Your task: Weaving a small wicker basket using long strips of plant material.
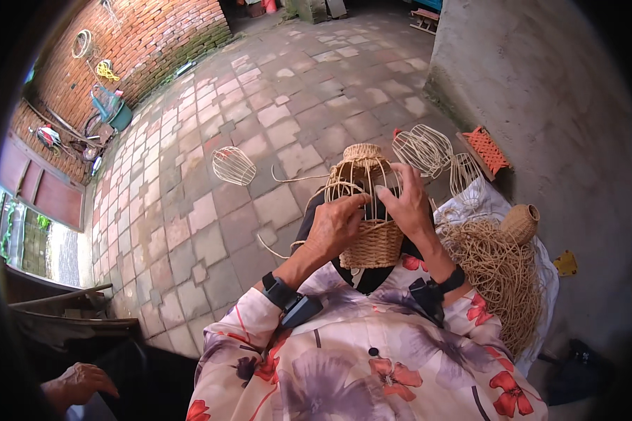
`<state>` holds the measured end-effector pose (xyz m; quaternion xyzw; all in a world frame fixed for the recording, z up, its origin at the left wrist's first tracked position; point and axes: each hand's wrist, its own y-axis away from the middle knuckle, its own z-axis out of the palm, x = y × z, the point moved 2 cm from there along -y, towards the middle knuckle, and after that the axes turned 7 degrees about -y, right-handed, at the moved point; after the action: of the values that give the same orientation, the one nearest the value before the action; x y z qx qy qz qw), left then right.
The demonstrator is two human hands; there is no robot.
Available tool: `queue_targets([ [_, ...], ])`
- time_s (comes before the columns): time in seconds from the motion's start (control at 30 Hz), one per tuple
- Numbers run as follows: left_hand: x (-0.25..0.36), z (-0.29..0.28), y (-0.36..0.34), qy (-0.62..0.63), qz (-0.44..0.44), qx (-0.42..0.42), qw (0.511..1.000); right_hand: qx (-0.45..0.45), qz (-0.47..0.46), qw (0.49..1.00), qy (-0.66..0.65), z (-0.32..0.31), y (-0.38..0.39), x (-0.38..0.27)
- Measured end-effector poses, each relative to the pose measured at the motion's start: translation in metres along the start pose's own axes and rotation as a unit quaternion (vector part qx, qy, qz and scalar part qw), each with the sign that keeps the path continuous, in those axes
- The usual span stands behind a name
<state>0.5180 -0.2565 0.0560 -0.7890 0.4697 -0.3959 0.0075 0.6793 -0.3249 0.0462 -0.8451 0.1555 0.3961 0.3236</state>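
A half-woven basket [371, 247] rests on my lap over dark cloth. Its base and neck are woven in tan cord, while bare thin ribs show between them. My left hand [337, 222] is closed, thumb and index finger pinched at the ribs on a strand of cord. My right hand [409, 205] grips the basket's right side, thumb against a rib and fingers over the frame. Loose cord [298, 179] trails leftward from the frame. The fingertips partly hide the ribs.
A ribbed frame [234, 166] lies on the paving at left, with more frames [423, 149] at right. Beside me, a cord heap [495, 277] and a small woven basket [521, 223] lie on a white sack. An orange woven stool [486, 149] stands by the wall. Another person's hand [81, 387] shows lower left.
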Motion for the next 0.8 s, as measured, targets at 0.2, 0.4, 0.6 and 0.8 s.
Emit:
queue_targets([
  [0.2, -0.009, -0.007, 0.018, 0.248, -0.184, -0.082, 0.948, -0.055, 0.082, 0.995, 0.000, 0.014, -0.005, 0.006],
  [0.4, -0.021, -0.012, 0.031, 0.584, -0.278, 0.002, 0.763, -0.048, 0.061, 0.997, 0.003, 0.019, -0.004, 0.020],
  [0.6, -0.068, -0.066, 0.052, 0.479, -0.332, -0.066, 0.810, -0.054, 0.089, 0.991, -0.087, 0.013, 0.000, 0.038],
  [0.8, -0.095, -0.064, 0.060, 0.350, -0.314, -0.078, 0.879, -0.033, 0.115, 0.986, -0.113, 0.012, 0.005, 0.042],
])
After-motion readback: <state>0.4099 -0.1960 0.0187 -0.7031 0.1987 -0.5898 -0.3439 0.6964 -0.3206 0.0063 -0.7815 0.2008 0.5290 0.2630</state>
